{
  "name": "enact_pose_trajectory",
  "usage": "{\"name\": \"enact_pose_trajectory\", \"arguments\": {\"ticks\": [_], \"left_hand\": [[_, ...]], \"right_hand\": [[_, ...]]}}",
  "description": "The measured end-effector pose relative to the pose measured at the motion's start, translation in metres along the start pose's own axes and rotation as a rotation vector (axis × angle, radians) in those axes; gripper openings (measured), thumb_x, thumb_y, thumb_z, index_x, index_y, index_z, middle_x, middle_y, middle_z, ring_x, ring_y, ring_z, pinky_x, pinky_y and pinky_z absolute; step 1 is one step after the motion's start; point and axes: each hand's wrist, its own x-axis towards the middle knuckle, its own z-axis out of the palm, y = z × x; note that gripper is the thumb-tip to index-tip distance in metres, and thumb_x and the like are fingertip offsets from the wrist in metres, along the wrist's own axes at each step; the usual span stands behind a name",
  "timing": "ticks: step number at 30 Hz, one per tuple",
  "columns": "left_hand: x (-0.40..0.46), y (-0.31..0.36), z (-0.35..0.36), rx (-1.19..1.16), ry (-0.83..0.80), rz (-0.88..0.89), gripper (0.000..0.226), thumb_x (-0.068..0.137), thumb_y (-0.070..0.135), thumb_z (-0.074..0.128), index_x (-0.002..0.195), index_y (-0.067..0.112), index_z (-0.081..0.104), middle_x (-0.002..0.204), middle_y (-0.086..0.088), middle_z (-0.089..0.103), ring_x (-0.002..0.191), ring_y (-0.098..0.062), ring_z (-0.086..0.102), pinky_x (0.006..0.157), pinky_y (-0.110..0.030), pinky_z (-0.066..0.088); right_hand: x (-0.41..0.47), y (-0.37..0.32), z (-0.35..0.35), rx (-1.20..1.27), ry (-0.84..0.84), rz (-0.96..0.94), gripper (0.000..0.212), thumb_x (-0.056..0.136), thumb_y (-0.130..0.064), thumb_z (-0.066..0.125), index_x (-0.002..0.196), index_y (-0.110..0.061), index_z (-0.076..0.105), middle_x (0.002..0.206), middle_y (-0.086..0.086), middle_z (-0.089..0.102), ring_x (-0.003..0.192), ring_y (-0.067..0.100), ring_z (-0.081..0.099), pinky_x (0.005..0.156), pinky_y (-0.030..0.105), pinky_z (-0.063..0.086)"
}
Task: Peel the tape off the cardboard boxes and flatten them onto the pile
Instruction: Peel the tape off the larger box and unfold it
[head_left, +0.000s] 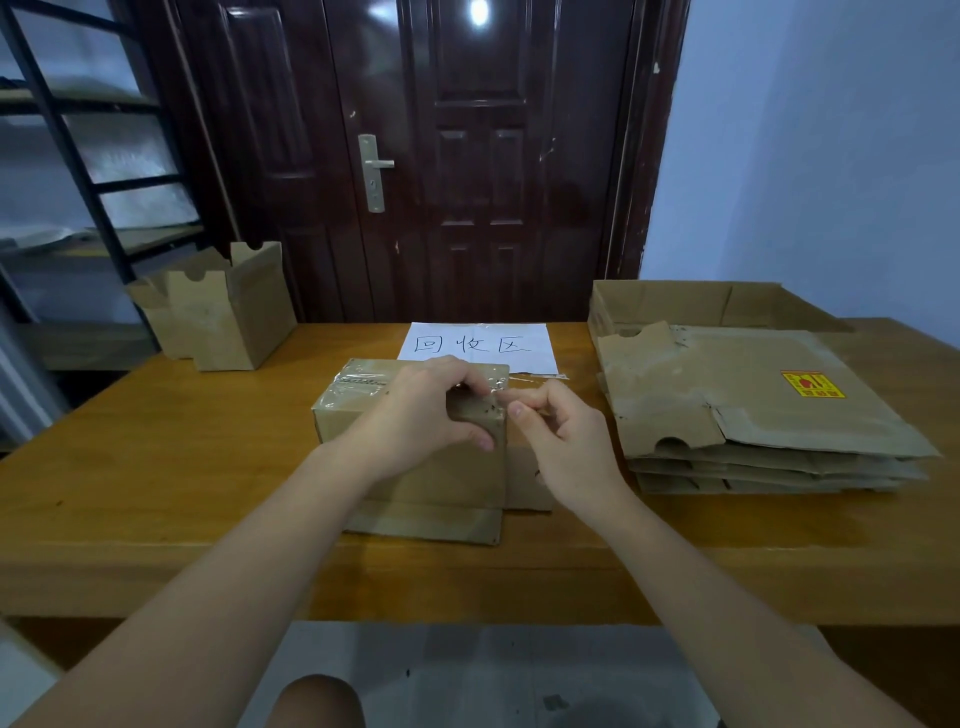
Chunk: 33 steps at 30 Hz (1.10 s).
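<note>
Several flattened boxes already piled at desk right. Taped box mid-desk: left hand grips its top corner, right hand pinches the tape edge. One open box left untouched.

Dark red panelled door straight ahead of me, light glaring off it, pale blue wall right, black metal shelving left, wooden surface below

Dark door, shelving, labelled paper
</note>
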Motion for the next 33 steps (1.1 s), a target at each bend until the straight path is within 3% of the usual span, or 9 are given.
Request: {"name": "enact_pose_trajectory", "arguments": {"ticks": [5, 7, 13, 16, 20, 23, 25, 27, 33], "left_hand": [[0.001, -0.005, 0.0, -0.015, -0.015, 0.017, 0.05, 0.06, 0.044, 0.096, 0.1, 0.029, 0.07, 0.1, 0.014, 0.066, 0.097, -0.008, 0.06, 0.087, -0.033, 0.053], [0.001, -0.007, -0.001, -0.012, -0.025, 0.024, 0.051, 0.06, 0.043, 0.096, 0.101, 0.026, 0.072, 0.103, 0.012, 0.067, 0.099, -0.008, 0.06, 0.088, -0.031, 0.052], [0.002, -0.013, -0.009, 0.006, -0.054, 0.065, 0.059, 0.057, 0.04, 0.098, 0.109, 0.023, 0.075, 0.111, 0.012, 0.061, 0.105, 0.0, 0.054, 0.088, -0.006, 0.037], [0.002, -0.018, -0.013, 0.038, -0.1, 0.063, 0.057, 0.063, 0.044, 0.094, 0.115, 0.027, 0.074, 0.111, 0.015, 0.064, 0.106, 0.001, 0.052, 0.095, -0.014, 0.039], [-0.009, -0.024, -0.013, 0.138, -0.077, 0.065, 0.059, 0.071, 0.066, 0.08, 0.121, 0.035, 0.069, 0.124, 0.024, 0.065, 0.119, 0.0, 0.054, 0.112, -0.044, 0.038], [-0.018, -0.013, -0.002, 0.168, 0.012, 0.014, 0.064, 0.072, 0.082, 0.064, 0.115, 0.034, 0.066, 0.113, 0.023, 0.062, 0.109, -0.003, 0.056, 0.102, -0.035, 0.042], [-0.019, -0.007, 0.007, 0.211, 0.108, 0.009, 0.05, 0.078, 0.072, 0.067, 0.106, 0.03, 0.065, 0.103, 0.019, 0.061, 0.099, -0.006, 0.056, 0.098, -0.034, 0.044], [-0.018, -0.01, 0.011, 0.199, 0.141, 0.021, 0.036, 0.082, 0.057, 0.07, 0.103, 0.028, 0.065, 0.103, 0.018, 0.062, 0.098, -0.005, 0.055, 0.105, -0.039, 0.043], [-0.02, -0.032, 0.004, 0.142, 0.061, 0.072, 0.033, 0.084, 0.049, 0.068, 0.113, 0.033, 0.065, 0.121, 0.024, 0.064, 0.119, 0.01, 0.049, 0.125, -0.046, 0.02]], "right_hand": [[-0.002, 0.002, 0.0, 0.077, 0.0, 0.059, 0.007, 0.102, -0.026, 0.057, 0.101, -0.021, 0.062, 0.113, -0.019, 0.069, 0.104, -0.004, 0.063, 0.084, 0.02, 0.054], [-0.003, 0.003, 0.003, 0.131, 0.024, 0.097, 0.012, 0.103, -0.027, 0.057, 0.106, -0.019, 0.064, 0.11, -0.016, 0.07, 0.105, 0.001, 0.065, 0.089, 0.033, 0.058], [0.0, -0.001, 0.005, 0.44, 0.092, 0.2, 0.007, 0.104, -0.016, 0.054, 0.099, -0.017, 0.058, 0.12, 0.002, 0.072, 0.107, 0.021, 0.072, 0.093, 0.052, 0.058], [0.001, -0.006, 0.002, 0.483, 0.072, 0.202, 0.006, 0.104, -0.011, 0.053, 0.099, -0.01, 0.055, 0.129, 0.005, 0.068, 0.106, 0.022, 0.073, 0.095, 0.05, 0.057], [0.001, -0.007, 0.0, 0.426, 0.01, 0.158, 0.009, 0.102, -0.01, 0.056, 0.093, -0.011, 0.056, 0.133, 0.001, 0.066, 0.117, 0.017, 0.068, 0.099, 0.047, 0.056], [0.003, -0.009, -0.002, 0.359, -0.045, 0.125, 0.015, 0.102, -0.014, 0.057, 0.087, -0.017, 0.055, 0.135, -0.005, 0.065, 0.121, 0.015, 0.065, 0.102, 0.046, 0.054], [0.004, -0.012, -0.004, 0.392, -0.083, 0.144, 0.016, 0.103, -0.009, 0.053, 0.087, -0.012, 0.051, 0.137, -0.002, 0.064, 0.118, 0.016, 0.067, 0.102, 0.044, 0.055], [0.005, -0.015, -0.006, 0.462, -0.083, 0.187, 0.016, 0.104, -0.006, 0.05, 0.089, -0.008, 0.048, 0.135, 0.002, 0.065, 0.113, 0.019, 0.07, 0.101, 0.044, 0.055], [0.005, -0.02, -0.004, 0.69, -0.047, 0.29, 0.013, 0.106, -0.008, 0.048, 0.093, -0.007, 0.046, 0.125, 0.009, 0.071, 0.103, 0.031, 0.074, 0.1, 0.046, 0.055]]}}
